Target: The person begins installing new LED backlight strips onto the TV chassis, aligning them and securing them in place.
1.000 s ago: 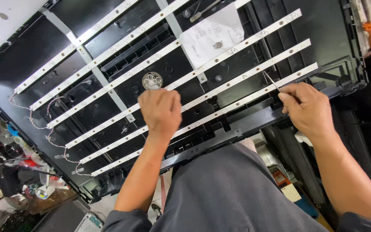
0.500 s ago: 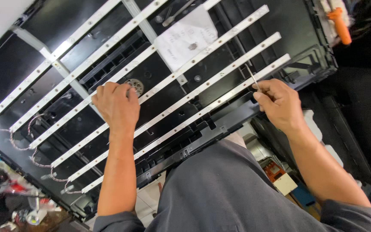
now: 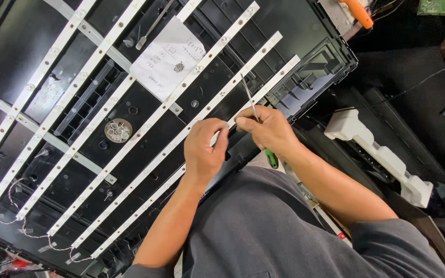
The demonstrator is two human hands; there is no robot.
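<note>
Right hand (image 3: 269, 131) pinches a slim metal-shafted screwdriver with a green handle (image 3: 254, 110), shaft running up and away from the body across the nearest white LED strip (image 3: 181, 172). Left hand (image 3: 204, 146), fingers curled together, presses that strip just beside the right hand. Strip axis runs diagonally; open black panel (image 3: 305, 25) lies beyond it.

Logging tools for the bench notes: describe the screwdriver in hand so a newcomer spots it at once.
Start at the big black panel crossed by white strips. At its near edge the right hand pinches a thin screwdriver, shaft pointing up over the strips. Its green handle below the palm sets it apart from the orange-handled tool at the top.
</note>
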